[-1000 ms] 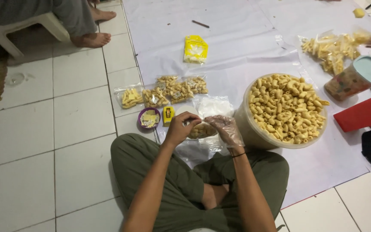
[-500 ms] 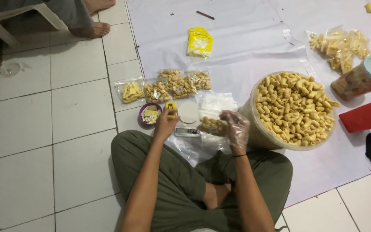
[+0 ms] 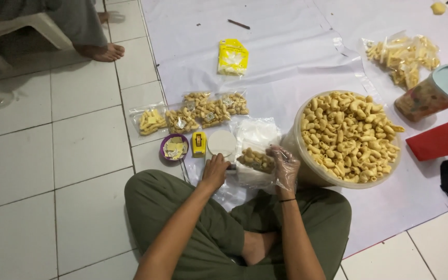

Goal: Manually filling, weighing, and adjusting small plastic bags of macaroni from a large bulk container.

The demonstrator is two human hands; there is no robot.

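Both hands [image 3: 250, 168] grip a snack bag [image 3: 255, 159]; its opening hidden.

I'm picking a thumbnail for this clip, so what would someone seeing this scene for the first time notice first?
The big round tub heaped with yellow curled crackers, at the person's right knee, dominates. Just before the crossed legs, the plastic-gloved right hand holds a small clear bag of crackers, with the bare left hand by a small white scale. Beyond them lies a row of filled bags on the white sheet.
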